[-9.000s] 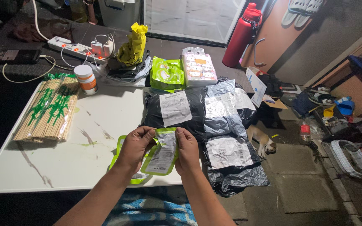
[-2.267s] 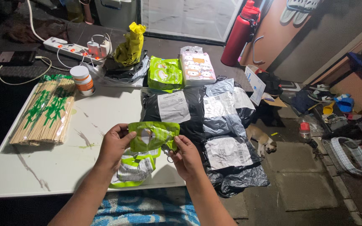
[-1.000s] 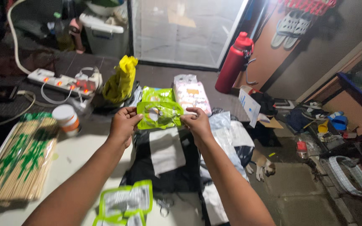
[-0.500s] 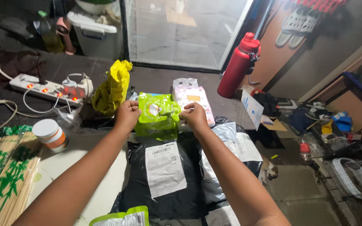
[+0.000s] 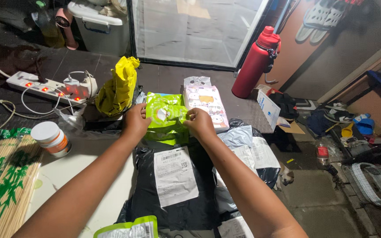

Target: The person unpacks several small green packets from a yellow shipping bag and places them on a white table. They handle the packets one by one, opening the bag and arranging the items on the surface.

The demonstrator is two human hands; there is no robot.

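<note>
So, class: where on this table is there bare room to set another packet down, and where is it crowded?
Bare white tabletop shows between the skewer bundle and the black parcel, below the white jar. The far side is crowded: yellow bag, power strip, pink pack, and both hands, left hand and right hand, on the green pouch.

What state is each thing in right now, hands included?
left hand: fingers pinching the green pouch's left edge
right hand: fingers pinching its right edge
green pouch: held over a second green pouch
power strip: switches lit red, plugs in
red bottle: upright, capped
white jar: upright, lid on
black mailer: flat, label up
yellow bag: upright, crumpled
</note>
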